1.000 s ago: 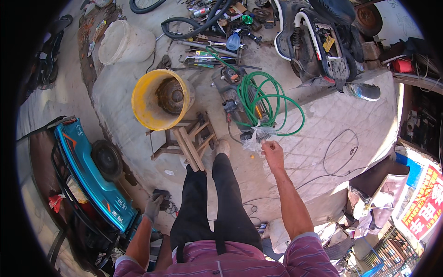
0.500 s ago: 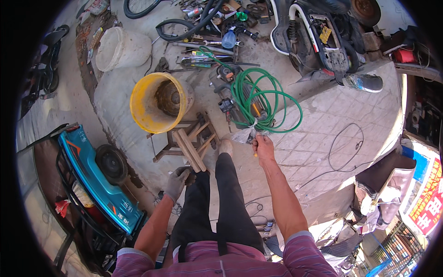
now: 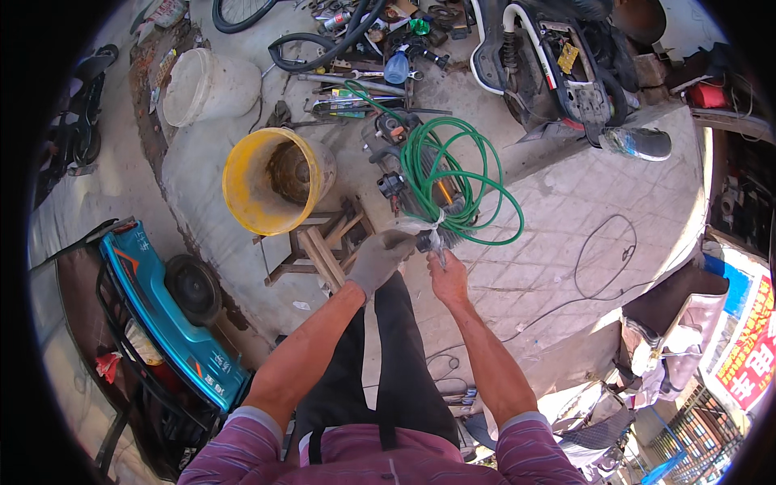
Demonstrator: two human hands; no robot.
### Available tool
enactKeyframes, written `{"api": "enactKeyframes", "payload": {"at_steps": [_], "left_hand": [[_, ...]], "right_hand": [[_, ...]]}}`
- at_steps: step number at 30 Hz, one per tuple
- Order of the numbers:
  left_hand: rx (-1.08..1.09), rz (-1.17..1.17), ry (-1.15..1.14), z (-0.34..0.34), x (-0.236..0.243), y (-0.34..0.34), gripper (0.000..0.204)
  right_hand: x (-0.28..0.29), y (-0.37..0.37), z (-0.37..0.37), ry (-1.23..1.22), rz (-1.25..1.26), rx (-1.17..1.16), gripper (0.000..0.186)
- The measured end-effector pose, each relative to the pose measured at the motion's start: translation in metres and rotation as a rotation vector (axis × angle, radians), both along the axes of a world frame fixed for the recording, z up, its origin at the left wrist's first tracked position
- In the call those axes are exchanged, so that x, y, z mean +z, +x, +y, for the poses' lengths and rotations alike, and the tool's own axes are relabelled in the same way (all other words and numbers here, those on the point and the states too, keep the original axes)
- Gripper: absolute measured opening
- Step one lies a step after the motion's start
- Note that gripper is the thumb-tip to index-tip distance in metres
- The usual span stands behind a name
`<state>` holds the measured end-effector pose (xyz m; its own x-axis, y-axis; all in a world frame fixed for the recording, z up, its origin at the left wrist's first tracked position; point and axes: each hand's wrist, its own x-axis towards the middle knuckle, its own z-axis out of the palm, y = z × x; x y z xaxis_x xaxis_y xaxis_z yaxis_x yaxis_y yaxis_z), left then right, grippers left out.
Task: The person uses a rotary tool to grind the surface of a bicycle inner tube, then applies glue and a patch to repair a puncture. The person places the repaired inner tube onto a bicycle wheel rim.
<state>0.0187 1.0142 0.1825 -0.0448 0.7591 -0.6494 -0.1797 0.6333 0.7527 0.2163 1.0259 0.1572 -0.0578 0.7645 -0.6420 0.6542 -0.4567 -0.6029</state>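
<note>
A coil of green hose (image 3: 511,194) lies on top of a dark pump-like machine (image 3: 394,152) on the concrete. Clear plastic film (image 3: 437,239) is wrapped around the hose at the near end of the machine. My bare right hand (image 3: 449,279) is closed on the lower end of this film, just below the coil. My left hand (image 3: 383,259), in a grey glove, reaches in from the left with its fingers bent together beside a black round part (image 3: 423,240). What those gloved fingertips pinch, if anything, is hidden.
A yellow bucket (image 3: 234,182) rests tilted at a wooden stool (image 3: 322,257) on my left. Beyond it are a white bucket (image 3: 187,93) and scattered tools (image 3: 356,93). A stripped scooter frame (image 3: 558,73) stands far right; a blue vehicle (image 3: 166,303) is at left.
My left hand has moved up and right from beside my leg to the machine's near end. My right hand has come slightly down and left, and the plastic film now stretches down to it.
</note>
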Motion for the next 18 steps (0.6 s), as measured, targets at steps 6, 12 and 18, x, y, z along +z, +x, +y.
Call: {"api": "enactKeyframes", "payload": {"at_steps": [6, 12, 18], "left_hand": [[-0.396, 0.578, 0.014, 0.044, 0.023, 0.034, 0.038], [-0.412, 0.832, 0.053, 0.062, 0.019, 0.043, 0.031], [-0.402, 0.919, 0.151, 0.06, 0.006, 0.048, 0.026]], "right_hand": [[0.001, -0.003, 0.005, 0.293, -0.093, 0.219, 0.024], [0.028, 0.004, 0.022, 0.089, -0.17, 0.361, 0.033], [0.049, 0.02, 0.045, 0.082, -0.083, 0.324, 0.034]]}}
